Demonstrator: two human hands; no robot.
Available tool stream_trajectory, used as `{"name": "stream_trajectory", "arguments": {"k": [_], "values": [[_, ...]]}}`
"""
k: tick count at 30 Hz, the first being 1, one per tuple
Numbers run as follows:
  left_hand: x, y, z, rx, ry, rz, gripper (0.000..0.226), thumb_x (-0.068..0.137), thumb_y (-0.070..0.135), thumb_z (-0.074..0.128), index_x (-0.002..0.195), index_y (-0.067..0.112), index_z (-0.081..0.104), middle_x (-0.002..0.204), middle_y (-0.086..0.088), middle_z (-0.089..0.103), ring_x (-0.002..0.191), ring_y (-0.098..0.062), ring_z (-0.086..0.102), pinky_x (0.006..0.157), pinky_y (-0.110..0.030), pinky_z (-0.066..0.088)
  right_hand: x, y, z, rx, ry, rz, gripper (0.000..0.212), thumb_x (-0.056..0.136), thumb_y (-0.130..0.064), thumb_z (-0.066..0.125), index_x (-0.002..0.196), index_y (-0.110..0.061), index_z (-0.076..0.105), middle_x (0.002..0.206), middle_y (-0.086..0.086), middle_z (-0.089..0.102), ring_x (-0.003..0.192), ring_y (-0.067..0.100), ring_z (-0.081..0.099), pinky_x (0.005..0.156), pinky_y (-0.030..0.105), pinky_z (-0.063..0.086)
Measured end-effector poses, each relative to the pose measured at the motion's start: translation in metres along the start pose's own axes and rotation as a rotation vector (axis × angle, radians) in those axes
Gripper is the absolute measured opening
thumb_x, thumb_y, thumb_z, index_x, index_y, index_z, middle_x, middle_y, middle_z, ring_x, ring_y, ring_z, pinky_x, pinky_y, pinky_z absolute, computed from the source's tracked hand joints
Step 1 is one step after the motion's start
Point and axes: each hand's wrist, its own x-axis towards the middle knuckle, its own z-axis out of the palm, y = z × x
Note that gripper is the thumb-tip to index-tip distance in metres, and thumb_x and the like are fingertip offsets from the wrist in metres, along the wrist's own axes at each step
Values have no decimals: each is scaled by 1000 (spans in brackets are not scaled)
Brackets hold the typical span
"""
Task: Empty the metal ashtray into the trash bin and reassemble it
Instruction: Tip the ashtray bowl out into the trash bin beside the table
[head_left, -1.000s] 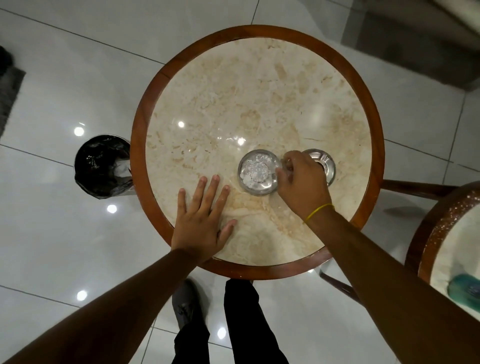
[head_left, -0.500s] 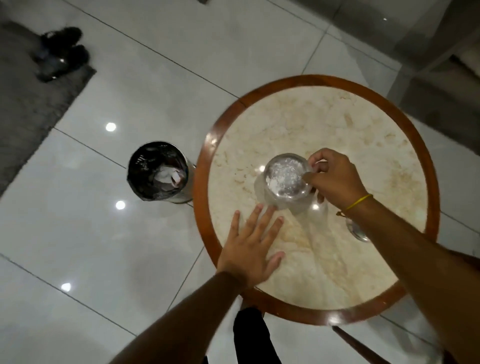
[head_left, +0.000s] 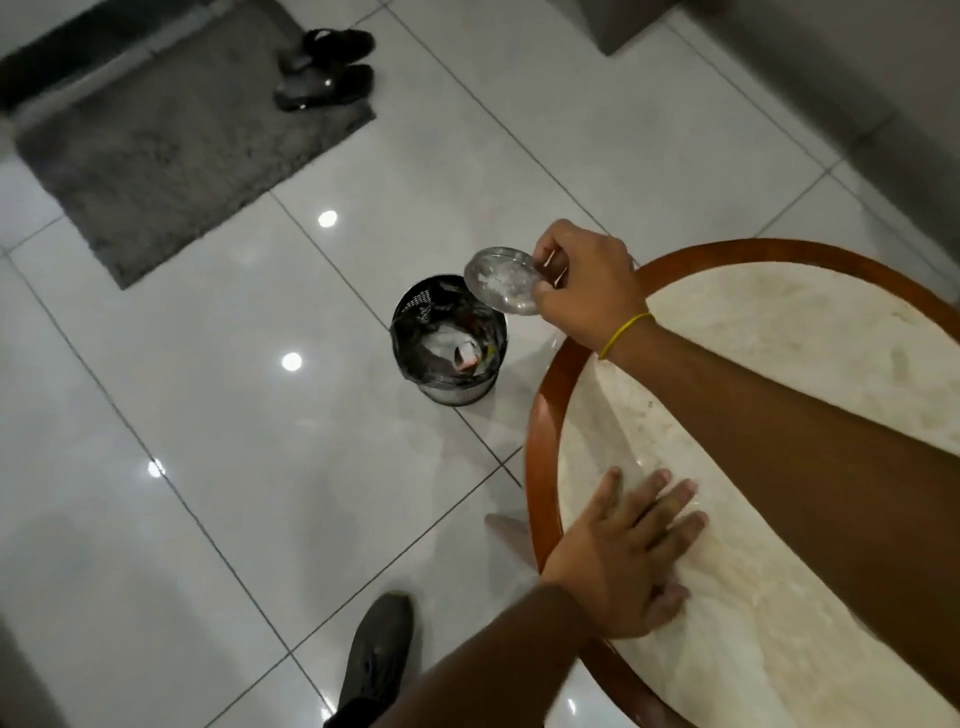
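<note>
Right hand (head_left: 587, 283) pinches ashtray bowl (head_left: 503, 280), seemingly tilted over bin (head_left: 449, 345); left hand (head_left: 623, 558) flat, gripping nothing.

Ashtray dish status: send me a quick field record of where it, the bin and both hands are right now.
ashtray dish: held by its rim, off the table, tilted, grey-white ash inside
right hand: pinching the dish, yellow band at the wrist
trash bin: on the floor beside the table, black liner, paper scraps inside
dish versus bin: overlaps the bin's far rim in the head view; no ash seen falling
left hand: flat on the table, fingers spread, holding nothing
ashtray top piece: not in view
</note>
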Motion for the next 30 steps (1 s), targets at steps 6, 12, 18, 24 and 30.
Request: {"name": "stream_trajectory", "arguments": {"k": [6,12,18,24,30], "values": [[-6,-2,6,39,85,-13,77,106,63,48,168,21,29,176,-4,25,166,-30,11,134,-59,-7,0,-18,57,-259,-99,-414,23,74,-6,69,95,-7,61,87,10,65,66,35,62,56,41,51],[-7,1,4,146,74,-49,82,103,66,50,170,22,31,179,-5,25,166,-30,12,133,-60,-9,2,-23,75,-443,-97,-590,27,69,3,73,93,1,63,81,20,66,57,44,61,45,43,51],[-10,1,-6,217,6,-45,82,103,69,46,170,25,32,179,-4,27,166,-29,14,133,-59,-10,7,-24,76,-466,-18,-586,23,72,2,72,93,-1,63,79,18,63,54,42,57,44,42,50],[-10,0,-15,234,-8,-46,78,105,70,42,169,27,34,177,-1,33,165,-28,20,135,-58,4,5,-26,79,-472,-4,-592,23,73,2,69,95,-1,63,82,19,64,57,41,58,45,44,51],[-13,1,-17,256,-27,-29,76,104,70,43,166,27,39,174,-1,40,162,-27,26,135,-58,4,-2,-26,83,-505,-67,-560,25,74,3,69,98,0,63,86,20,64,60,42,59,46,43,50]]}}
